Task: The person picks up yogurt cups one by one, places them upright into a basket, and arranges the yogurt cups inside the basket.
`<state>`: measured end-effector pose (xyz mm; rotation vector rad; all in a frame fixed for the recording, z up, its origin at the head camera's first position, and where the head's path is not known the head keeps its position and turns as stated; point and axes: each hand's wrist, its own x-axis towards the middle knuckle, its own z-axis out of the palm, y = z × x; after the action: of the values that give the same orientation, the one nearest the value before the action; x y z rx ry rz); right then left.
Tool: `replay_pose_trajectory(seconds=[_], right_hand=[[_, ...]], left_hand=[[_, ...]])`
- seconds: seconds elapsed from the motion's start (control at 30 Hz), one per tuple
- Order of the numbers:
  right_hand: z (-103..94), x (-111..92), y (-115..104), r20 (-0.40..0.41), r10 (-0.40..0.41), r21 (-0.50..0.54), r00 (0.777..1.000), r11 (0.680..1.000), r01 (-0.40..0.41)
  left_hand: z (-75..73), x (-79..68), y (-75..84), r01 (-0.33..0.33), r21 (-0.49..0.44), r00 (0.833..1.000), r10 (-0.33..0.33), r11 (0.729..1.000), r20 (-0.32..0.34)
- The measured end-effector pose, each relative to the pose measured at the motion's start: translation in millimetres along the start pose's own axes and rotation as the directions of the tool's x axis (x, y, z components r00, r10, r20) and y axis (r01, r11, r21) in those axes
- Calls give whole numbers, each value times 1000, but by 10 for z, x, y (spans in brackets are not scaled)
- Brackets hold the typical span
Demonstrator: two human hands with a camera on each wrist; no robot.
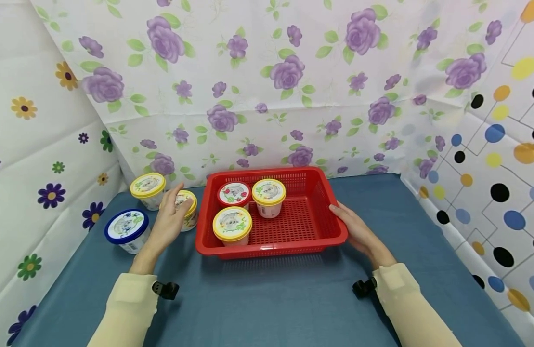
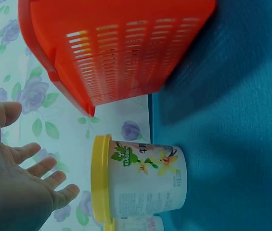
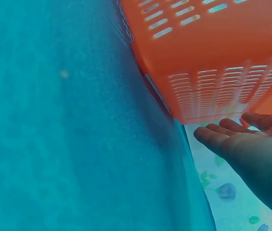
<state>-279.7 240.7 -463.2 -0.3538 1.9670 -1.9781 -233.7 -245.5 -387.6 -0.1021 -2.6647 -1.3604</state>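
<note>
- The left hand [image 1: 164, 224] is at the left of the basket, near one small cup with yellow lid [image 2: 148, 178]; its fingers are extended and released, and the left wrist view shows them apart from this cup.
- This cup stands upright on the blue cloth [image 1: 267, 299], just beside the left side of the red basket [image 1: 271, 248].
- The right hand [image 1: 355, 226] is at the right side of the basket, with fingers rather straight and not clenched; I cannot tell how firmly they touch the wall.
- The basket sits on the cloth, between the two hands, and has walls with many slots.
- Inside it, in the left part, three cups stand upright: the cup with red lid [image 1: 234, 193] at the back left, the inner yellow-lid cup [image 1: 268, 196] to its right, and the front yellow-lid cup [image 1: 232, 225] nearest to the person.
- Outside, at the left, stand the blue-lid cup [image 1: 127, 229] and, behind it, the rear yellow-lid cup [image 1: 148, 188].
</note>
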Motion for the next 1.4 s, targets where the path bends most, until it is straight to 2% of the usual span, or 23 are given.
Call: replay_pose_trajectory(seconds=[0.4,0.67,0.97,1.23,1.4], right_hand=[[7,-13,25,15,4,43,1000,999,-4],[18,-18,29,30,4,63,1000,998,-6],[14,-24,54,5,17,70,1000,997,-17],[25,-28,37,30,12,58,999,998,-14],[18,-33,34,39,10,63,999,998,-12]], left_hand=[[35,-17,-120,-66,88,996,71,994,-54],[42,-30,-150,-51,97,996,58,994,-70],[55,-38,-199,-36,114,996,45,993,-75],[77,-33,-251,-11,153,996,24,988,-90],[104,-24,-314,-25,188,993,45,982,-106]])
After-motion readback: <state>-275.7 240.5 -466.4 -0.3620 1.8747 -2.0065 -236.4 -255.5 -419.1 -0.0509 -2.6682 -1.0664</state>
